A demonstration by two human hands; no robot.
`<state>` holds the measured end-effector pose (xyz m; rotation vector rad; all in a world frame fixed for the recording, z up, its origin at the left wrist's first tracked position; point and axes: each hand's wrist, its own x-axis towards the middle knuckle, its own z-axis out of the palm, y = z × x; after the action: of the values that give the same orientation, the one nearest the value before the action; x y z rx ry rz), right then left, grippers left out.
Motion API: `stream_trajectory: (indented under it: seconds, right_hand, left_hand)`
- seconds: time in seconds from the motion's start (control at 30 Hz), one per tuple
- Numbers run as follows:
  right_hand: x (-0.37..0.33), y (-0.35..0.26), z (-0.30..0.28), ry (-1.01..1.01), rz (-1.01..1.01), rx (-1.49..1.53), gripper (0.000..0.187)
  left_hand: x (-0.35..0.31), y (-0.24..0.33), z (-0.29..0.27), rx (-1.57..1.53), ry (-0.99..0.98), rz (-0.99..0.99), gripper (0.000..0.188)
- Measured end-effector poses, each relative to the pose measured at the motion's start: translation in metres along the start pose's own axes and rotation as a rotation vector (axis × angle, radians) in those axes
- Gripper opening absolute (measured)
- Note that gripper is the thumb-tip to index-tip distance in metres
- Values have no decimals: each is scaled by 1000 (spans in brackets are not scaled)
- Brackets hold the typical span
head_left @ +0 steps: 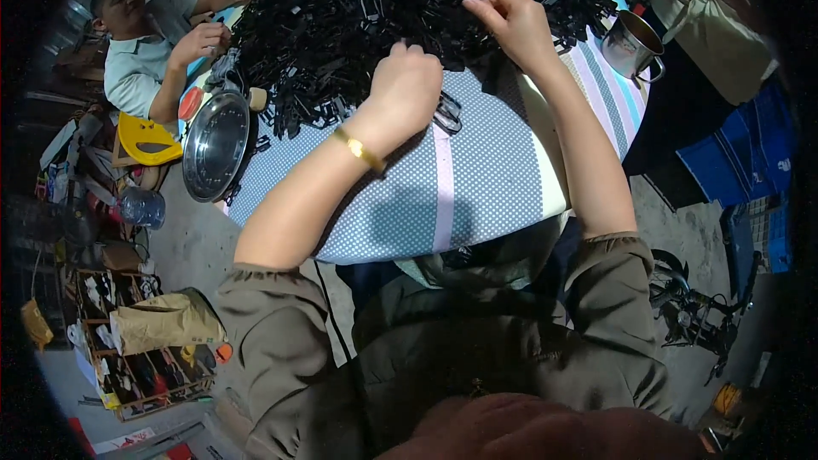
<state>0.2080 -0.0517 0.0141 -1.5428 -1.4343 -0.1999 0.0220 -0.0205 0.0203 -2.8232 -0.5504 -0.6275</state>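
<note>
A big heap of small black plastic and metal parts (383, 0) covers the far half of a table with a dotted blue-grey cloth (477, 179). My left hand (409, 85), with a gold bracelet on its wrist, rests knuckles up at the heap's near edge, fingers curled into the parts; what it holds is hidden. My right hand (511, 21) is raised over the heap with thumb and fingers pinched on a small black part.
A steel bowl (215, 145) sits at the table's left edge, a steel mug (632, 43) at the right. Another person (145, 51) sits at the far left with hands in the heap. A yellow stool (146, 140), shelves and blue crates (750, 153) stand around.
</note>
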Motion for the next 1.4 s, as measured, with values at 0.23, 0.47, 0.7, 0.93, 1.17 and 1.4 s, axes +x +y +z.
stream_trajectory:
  seconds: [0.23, 0.47, 0.7, 0.93, 1.17, 1.4]
  right_hand:
    - [1, 13, 6, -11, -51, 173, 23]
    - [-2, -22, -11, -242, 467, 822, 25]
    - [-23, -46, 14, -340, 386, 659, 17]
    - [-23, -49, 11, -267, 221, 422, 16]
    - [-22, -51, 8, -232, 171, 464, 17]
    - [-27, -52, 16, -240, 208, 328, 18]
  left_hand:
    - [20, -7, 2, -79, -280, -35, 16]
    - [7, -40, -14, -1022, 14, -536, 30]
    - [-12, -29, 3, -1239, 158, -612, 36]
    - [-22, -29, -18, -1934, -12, -628, 47]
    - [-23, -37, -15, -1750, 57, -704, 39]
    - [-26, -32, -7, -1718, 42, -705, 38]
